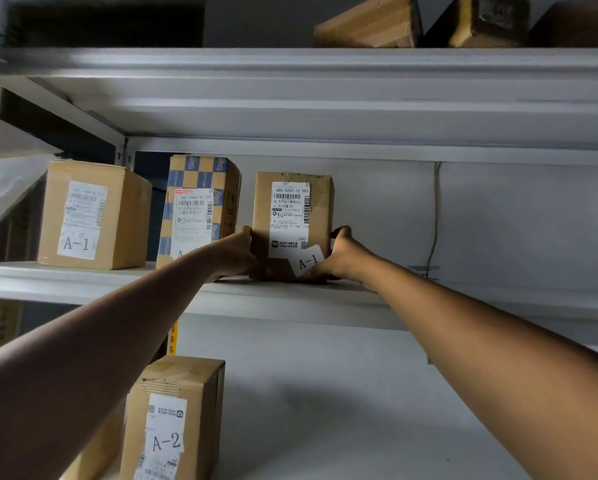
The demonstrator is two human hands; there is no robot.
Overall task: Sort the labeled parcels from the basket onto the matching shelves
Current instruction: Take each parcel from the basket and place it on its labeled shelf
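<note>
Both hands clasp a brown parcel marked A-1, upright on the middle shelf: left hand against its left side, right hand against its right, fingers seemingly pressed flat. Beside it stands a blue-checked parcel.

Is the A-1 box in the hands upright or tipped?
Upright. The A-1 box stands on end on the middle shelf, label facing out, left hand and right hand on its sides.
</note>
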